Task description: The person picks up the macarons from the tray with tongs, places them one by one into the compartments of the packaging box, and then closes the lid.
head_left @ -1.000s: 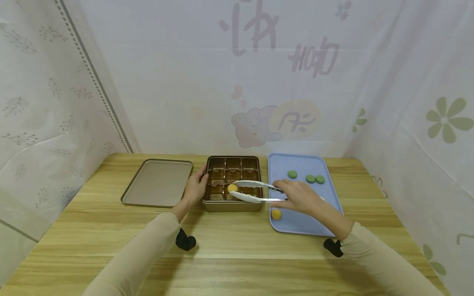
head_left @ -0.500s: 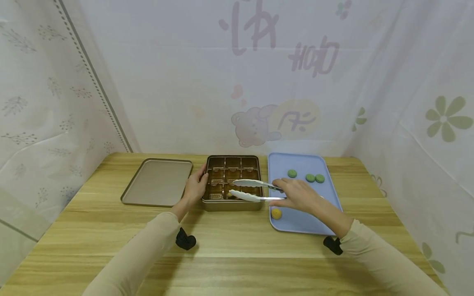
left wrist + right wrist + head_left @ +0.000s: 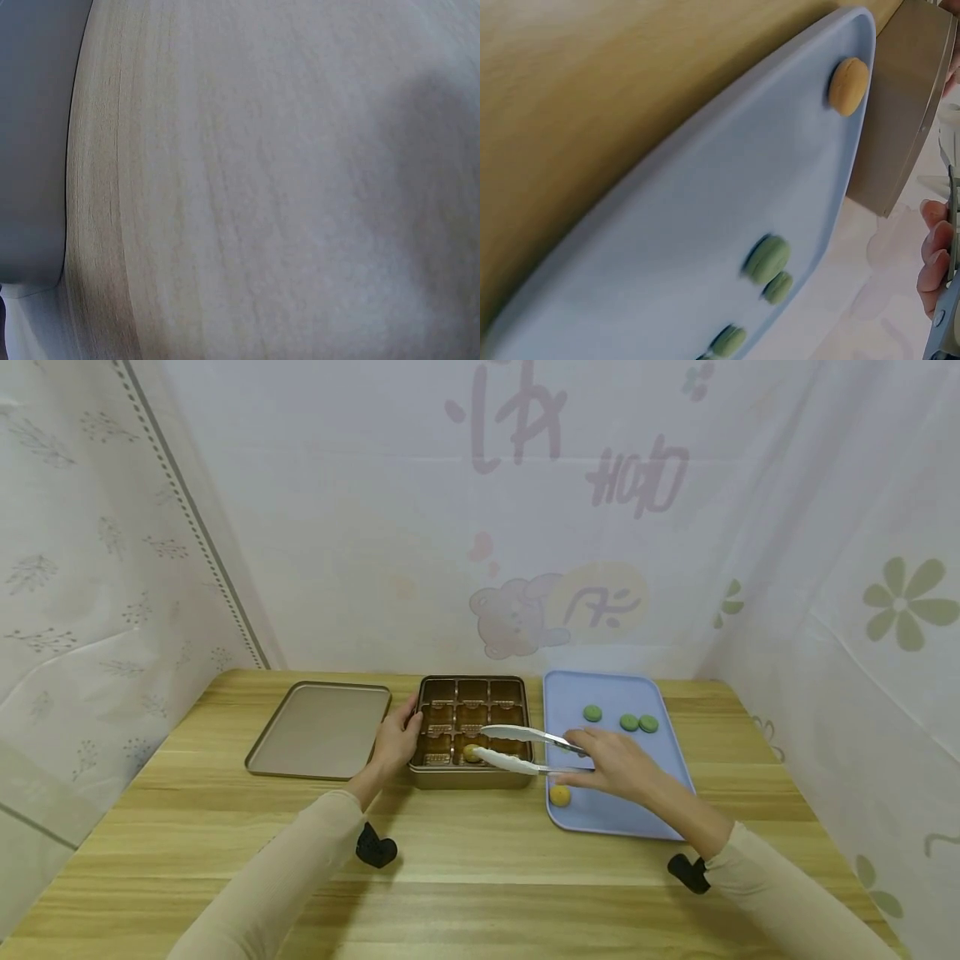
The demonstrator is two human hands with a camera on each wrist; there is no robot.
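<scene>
Indoors, a person's right hand (image 3: pixel 618 766) curls its fingers around metal tongs (image 3: pixel 510 762), their white tips spread apart beside a yellow macaron (image 3: pixel 470 752) in the front-middle compartment of a brown box (image 3: pixel 468 779) on a wooden bench (image 3: pixel 450 893). The left hand (image 3: pixel 395 745) rests extended fingers against the box's left side. The tongs block some compartments; the right hand partly hides a blue tray (image 3: pixel 622 818) bearing green macarons (image 3: pixel 628 722) and another yellow macaron (image 3: pixel 560 795).
</scene>
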